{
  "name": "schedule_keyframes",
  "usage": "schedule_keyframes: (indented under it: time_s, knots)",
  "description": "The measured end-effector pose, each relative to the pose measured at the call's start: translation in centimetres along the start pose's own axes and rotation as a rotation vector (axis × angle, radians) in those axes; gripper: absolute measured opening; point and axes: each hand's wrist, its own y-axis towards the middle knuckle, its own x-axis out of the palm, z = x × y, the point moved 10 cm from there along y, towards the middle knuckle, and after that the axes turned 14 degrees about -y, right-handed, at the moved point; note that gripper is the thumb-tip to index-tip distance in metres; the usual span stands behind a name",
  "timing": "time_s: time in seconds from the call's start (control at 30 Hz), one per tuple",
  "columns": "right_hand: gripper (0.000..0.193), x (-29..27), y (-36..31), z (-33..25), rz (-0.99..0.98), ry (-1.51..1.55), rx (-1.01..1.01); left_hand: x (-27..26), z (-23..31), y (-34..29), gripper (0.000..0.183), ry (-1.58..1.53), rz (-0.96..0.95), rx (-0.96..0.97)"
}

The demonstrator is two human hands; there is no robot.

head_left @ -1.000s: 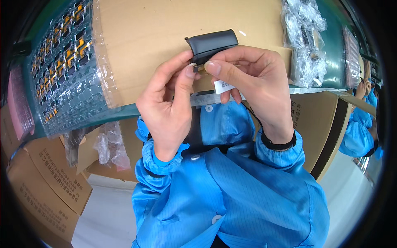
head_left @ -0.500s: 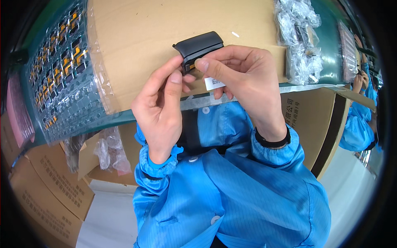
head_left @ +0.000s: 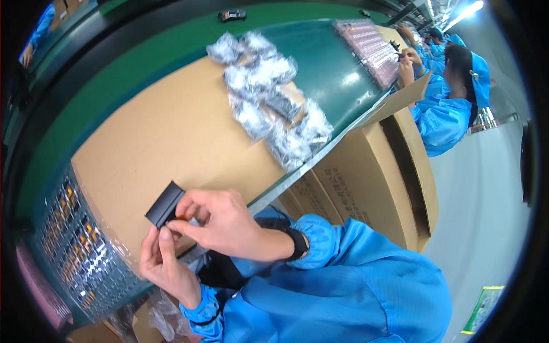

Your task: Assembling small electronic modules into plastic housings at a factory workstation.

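Observation:
Over the cardboard sheet on the bench, a small black device with a smooth, curved casing [head_left: 164, 204] is held between my two hands. The thumb and fingers of my left hand [head_left: 168, 267] are closed at its lower end. From the right, my right hand [head_left: 227, 224] pinches along its near side, with the index finger against the casing. A bit of orange shows by the right fingertips, along with something pale that the fingers mostly cover. What exactly the right fingertips press on is hidden.
Clear plastic trays [head_left: 86, 251] of small orange and black parts lie at left. Bubble-wrapped items [head_left: 260, 77] cover the cardboard sheet's [head_left: 131, 143] far right. Beyond are a pink bubble-wrap stack [head_left: 369, 48] and a co-worker [head_left: 446, 108]. An open carton [head_left: 366, 177] stands beside the bench.
The view has swung to the right, bringing the co-worker and conveyor into sight. Both hands keep hold of the black device. The white label at the right fingers is now mostly hidden.

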Motion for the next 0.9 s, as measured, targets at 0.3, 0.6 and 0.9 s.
schedule_keyframes:
  time_s: [0.3, 0.6, 0.9]
  knots:
    - [0.043, -2.5, 1.2, -1.9, 0.025, -0.049, -0.039, 1.4, 3.2, 0.3, 0.022, -0.066, -0.045, 0.049]
    - [0.034, 1.4, 2.4, -1.0, -0.348, 0.524, 0.069, 2.6, 4.1, 0.4, 0.027, -0.083, -0.095, -0.003]
    - [0.022, -0.5, 2.6, -3.0, -0.188, 0.424, 0.027, 4.5, 5.6, 0.8, 0.023, -0.24, -0.173, -0.024]
